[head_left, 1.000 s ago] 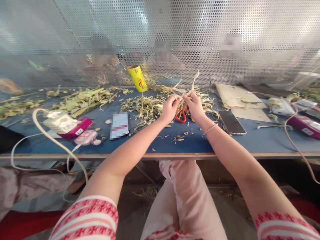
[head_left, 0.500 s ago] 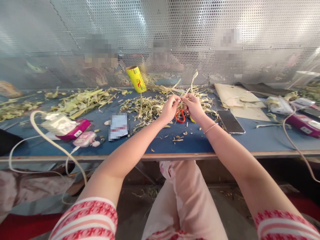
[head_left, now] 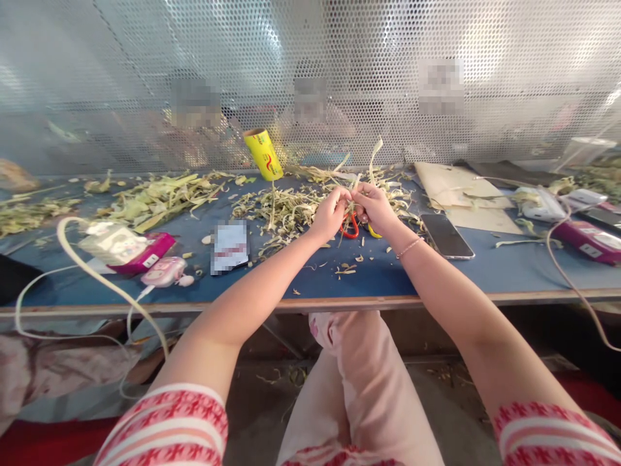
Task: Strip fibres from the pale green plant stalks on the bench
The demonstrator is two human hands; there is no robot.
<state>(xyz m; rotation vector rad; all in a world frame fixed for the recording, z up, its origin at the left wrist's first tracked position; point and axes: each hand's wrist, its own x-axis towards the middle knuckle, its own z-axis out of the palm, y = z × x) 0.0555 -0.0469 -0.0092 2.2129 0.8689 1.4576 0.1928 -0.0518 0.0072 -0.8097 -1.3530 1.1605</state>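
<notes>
My left hand [head_left: 331,212] and my right hand [head_left: 373,207] meet above the middle of the table, fingertips pinched close together. Between them is a thin, pale dried leaf strip [head_left: 358,182], its lower part mostly covered by fingers. A longer curled strip [head_left: 376,150] rises behind my right hand; whether I hold it cannot be told. Beneath the hands lie a red looped handle [head_left: 350,228], like that of scissors, and a yellow piece [head_left: 373,231], partly hidden. A heap of dried leaf strips [head_left: 291,207] spreads behind and left of my hands.
A yellow cardboard tube [head_left: 263,154] stands tilted on a stick. Another leaf pile [head_left: 165,197] lies left. A phone [head_left: 447,237] and cardboard sheets [head_left: 458,188] are right. Magenta-and-white boxes with cables [head_left: 140,252] sit left. A perforated metal panel [head_left: 310,52] closes the back.
Both hands stay almost in place, with slight finger movement. The end of a pale strip shows more clearly above the fingertips.
</notes>
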